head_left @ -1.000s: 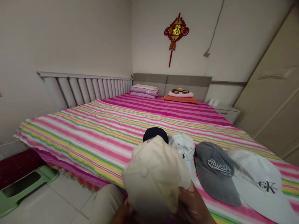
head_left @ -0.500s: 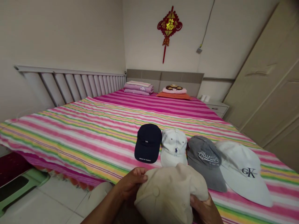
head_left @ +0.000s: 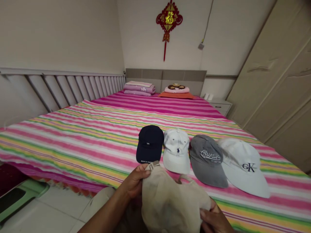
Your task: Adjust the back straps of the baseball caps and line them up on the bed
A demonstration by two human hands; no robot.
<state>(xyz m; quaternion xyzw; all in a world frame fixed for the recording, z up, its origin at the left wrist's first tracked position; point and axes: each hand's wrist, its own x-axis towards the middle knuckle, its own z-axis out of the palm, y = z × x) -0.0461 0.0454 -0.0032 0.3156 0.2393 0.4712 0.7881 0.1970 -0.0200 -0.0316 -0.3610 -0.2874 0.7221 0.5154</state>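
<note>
A beige cap [head_left: 172, 200] is held between my two hands, its back strap and buckle toward the bed. My left hand [head_left: 134, 181] pinches its left edge near the buckle, and my right hand [head_left: 212, 216] grips the right side. Just beyond, a row of caps lies on the bed: a navy cap [head_left: 150, 144], a white cap with a small dark emblem [head_left: 176, 150], a grey cap with "Always" lettering [head_left: 207, 160] and a white cap with "CK" lettering [head_left: 244, 166]. The beige cap's brim is not visible.
The striped bedspread [head_left: 85, 139] stretches to a grey headboard [head_left: 167, 79]. Folded purple bedding [head_left: 139, 88] and a pink pile [head_left: 177, 89] rest there. A green stool [head_left: 23, 194] stands at lower left, a nightstand [head_left: 220, 105] at far right.
The beige cap has been turned in my hands, so its strap and buckle now show at the far edge. The view has shifted slightly.
</note>
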